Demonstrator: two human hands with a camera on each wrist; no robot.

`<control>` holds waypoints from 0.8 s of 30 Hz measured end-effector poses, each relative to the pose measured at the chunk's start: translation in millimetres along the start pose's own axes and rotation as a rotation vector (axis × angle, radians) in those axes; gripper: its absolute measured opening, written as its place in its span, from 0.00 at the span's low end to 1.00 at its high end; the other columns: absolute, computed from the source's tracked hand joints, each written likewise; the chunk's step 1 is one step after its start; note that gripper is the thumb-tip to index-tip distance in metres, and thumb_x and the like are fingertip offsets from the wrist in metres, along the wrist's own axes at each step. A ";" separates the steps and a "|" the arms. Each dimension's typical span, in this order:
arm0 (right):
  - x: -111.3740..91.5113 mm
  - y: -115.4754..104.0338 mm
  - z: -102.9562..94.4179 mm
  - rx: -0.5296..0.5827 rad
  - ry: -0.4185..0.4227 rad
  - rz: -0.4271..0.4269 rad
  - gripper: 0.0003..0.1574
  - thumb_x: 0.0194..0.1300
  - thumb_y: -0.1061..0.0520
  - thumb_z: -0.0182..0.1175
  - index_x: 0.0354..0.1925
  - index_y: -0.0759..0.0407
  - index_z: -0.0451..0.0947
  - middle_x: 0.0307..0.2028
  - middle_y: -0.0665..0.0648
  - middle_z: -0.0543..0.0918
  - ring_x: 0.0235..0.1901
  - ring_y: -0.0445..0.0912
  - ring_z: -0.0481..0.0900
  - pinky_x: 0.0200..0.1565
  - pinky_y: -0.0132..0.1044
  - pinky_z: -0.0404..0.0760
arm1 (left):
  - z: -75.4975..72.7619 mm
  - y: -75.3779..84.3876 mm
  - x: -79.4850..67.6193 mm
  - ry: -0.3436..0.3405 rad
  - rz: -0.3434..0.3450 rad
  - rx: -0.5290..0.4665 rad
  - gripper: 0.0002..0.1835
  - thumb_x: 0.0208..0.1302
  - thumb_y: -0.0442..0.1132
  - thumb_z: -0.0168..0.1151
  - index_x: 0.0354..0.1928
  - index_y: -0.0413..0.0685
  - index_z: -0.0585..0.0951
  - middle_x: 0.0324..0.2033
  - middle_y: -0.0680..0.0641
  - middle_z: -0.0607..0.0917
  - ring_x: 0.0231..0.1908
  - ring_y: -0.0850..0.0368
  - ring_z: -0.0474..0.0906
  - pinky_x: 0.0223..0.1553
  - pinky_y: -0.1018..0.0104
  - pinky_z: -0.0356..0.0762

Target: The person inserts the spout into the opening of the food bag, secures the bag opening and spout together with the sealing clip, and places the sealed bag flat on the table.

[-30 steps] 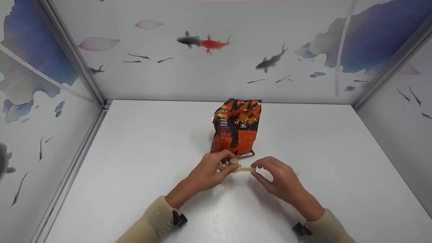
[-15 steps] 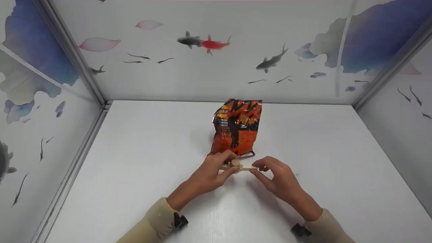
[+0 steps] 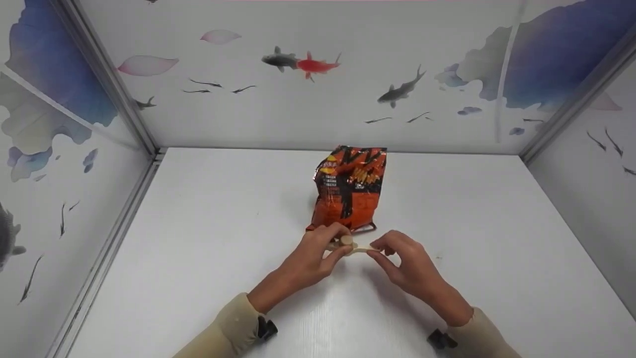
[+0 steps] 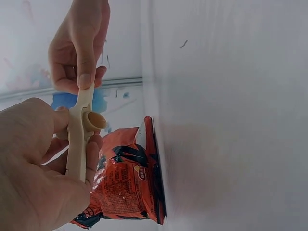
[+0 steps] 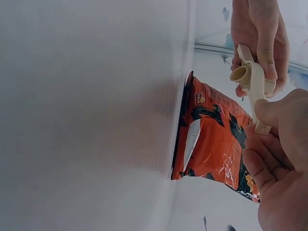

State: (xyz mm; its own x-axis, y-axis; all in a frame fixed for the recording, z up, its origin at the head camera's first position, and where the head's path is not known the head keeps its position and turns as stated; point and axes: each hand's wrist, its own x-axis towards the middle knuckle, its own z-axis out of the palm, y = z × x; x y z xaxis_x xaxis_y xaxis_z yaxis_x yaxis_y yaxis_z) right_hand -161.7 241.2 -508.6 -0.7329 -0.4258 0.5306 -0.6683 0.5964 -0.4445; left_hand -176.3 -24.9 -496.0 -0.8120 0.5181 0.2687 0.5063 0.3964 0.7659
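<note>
Both hands hold a cream plastic bag clip (image 3: 361, 248) with a short round spout on its side. My left hand (image 3: 309, 254) grips one half of it, thumb and fingers around the bar near the spout. At the other end, my right hand (image 3: 411, 261) pinches the narrow tip between thumb and fingers. In the left wrist view the clip (image 4: 76, 144) looks closed along its length, and its hollow spout (image 4: 96, 120) points away from the palm. Just behind the hands stands an orange and black snack bag (image 3: 348, 194), upright and crumpled.
A white table (image 3: 223, 199) lies under the hands and bag. White panels (image 3: 318, 109) printed with fish and lotus enclose it at the back and both sides, with metal framing at the corners. A tiny speck (image 3: 438, 257) lies right of the right hand.
The clip and left hand have shifted very slightly to the right, and the spout sits a little lower in view. Both hands keep their hold; the snack bag stays put.
</note>
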 end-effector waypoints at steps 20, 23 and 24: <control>-1.1 -3.6 -6.1 -0.006 -0.001 0.085 0.21 0.58 0.61 0.83 0.50 0.55 0.89 0.38 0.48 0.93 0.32 0.33 0.88 0.37 0.31 0.91 | 6.5 -3.8 0.8 0.043 -0.011 -0.038 0.10 0.78 0.46 0.68 0.55 0.56 0.81 0.46 0.57 0.87 0.50 0.63 0.84 0.55 0.70 0.87; -1.5 -5.6 -6.9 -0.003 -0.004 0.090 0.21 0.60 0.62 0.82 0.51 0.55 0.89 0.39 0.49 0.94 0.33 0.34 0.89 0.38 0.31 0.91 | 6.2 -5.0 1.0 0.059 -0.004 -0.042 0.10 0.78 0.45 0.69 0.54 0.56 0.81 0.45 0.57 0.88 0.49 0.64 0.85 0.54 0.70 0.88; -1.6 -6.2 -7.1 -0.003 -0.004 0.091 0.21 0.60 0.63 0.81 0.51 0.55 0.89 0.40 0.49 0.94 0.33 0.34 0.90 0.38 0.31 0.91 | 5.9 -5.4 1.0 0.067 -0.001 -0.038 0.10 0.77 0.45 0.69 0.54 0.56 0.81 0.45 0.57 0.88 0.48 0.64 0.86 0.53 0.70 0.88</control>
State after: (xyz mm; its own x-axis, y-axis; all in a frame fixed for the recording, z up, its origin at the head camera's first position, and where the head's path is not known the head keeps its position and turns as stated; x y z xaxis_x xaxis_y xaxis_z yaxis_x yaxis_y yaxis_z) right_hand -155.5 243.1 -501.5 -0.7911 -0.3722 0.4854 -0.5985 0.6351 -0.4884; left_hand -178.1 -22.1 -503.3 -0.8310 0.4651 0.3052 0.4948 0.3672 0.7876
